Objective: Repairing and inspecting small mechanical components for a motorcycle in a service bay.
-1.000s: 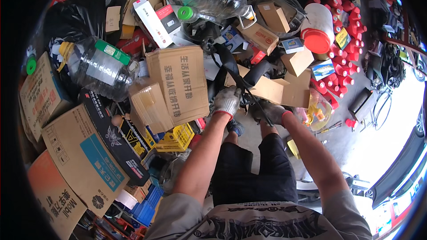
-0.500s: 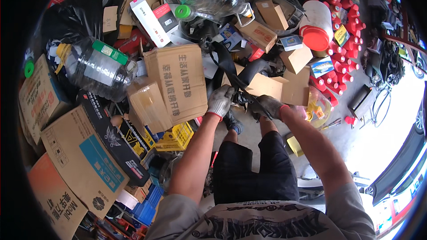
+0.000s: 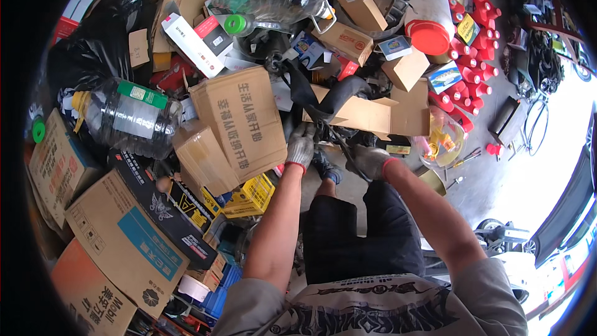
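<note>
My left hand, in a grey glove with a red cuff, has its fingers curled on a dark bundle of black straps or rubber strips in the middle of the pile. My right hand, also gloved, grips a strand of the same black material hanging lower to the right. An open cardboard box lies just beyond my hands. A flattened brown carton rests beside my left hand. Where the black strands end among the clutter is hidden.
Big plastic jugs, a white bucket with red lid, several red bottles and large cartons crowd around. Grey floor shows to the right, with a vehicle beyond and a yellow crate at left of my legs.
The view has shifted somewhat, with the cartons at lower left now lower in it. My right hand has moved slightly down with the black strand; my left hand still holds the bundle.
</note>
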`<state>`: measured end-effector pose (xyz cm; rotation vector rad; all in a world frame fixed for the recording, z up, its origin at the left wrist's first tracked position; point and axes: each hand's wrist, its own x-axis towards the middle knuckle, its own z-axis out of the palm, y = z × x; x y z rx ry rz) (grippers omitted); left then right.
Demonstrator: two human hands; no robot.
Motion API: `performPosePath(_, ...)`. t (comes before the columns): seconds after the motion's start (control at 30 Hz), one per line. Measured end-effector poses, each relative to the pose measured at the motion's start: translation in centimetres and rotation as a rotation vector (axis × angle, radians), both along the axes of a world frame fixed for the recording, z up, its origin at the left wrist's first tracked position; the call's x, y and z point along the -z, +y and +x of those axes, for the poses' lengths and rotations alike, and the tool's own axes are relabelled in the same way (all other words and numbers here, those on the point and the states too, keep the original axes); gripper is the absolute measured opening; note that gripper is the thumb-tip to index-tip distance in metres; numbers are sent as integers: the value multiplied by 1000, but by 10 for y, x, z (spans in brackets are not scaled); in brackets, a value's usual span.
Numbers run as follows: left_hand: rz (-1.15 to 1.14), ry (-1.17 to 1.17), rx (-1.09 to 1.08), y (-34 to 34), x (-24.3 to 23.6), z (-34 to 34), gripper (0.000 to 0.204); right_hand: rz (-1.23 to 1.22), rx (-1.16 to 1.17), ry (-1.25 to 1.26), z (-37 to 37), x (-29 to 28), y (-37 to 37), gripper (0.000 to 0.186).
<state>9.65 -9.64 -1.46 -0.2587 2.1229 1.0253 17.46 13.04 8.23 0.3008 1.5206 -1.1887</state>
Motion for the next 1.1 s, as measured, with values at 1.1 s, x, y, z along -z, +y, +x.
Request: performPosePath(1.1, -192, 411, 476, 42, -49, -8, 33, -351, 526, -12, 25, 26, -7, 28)
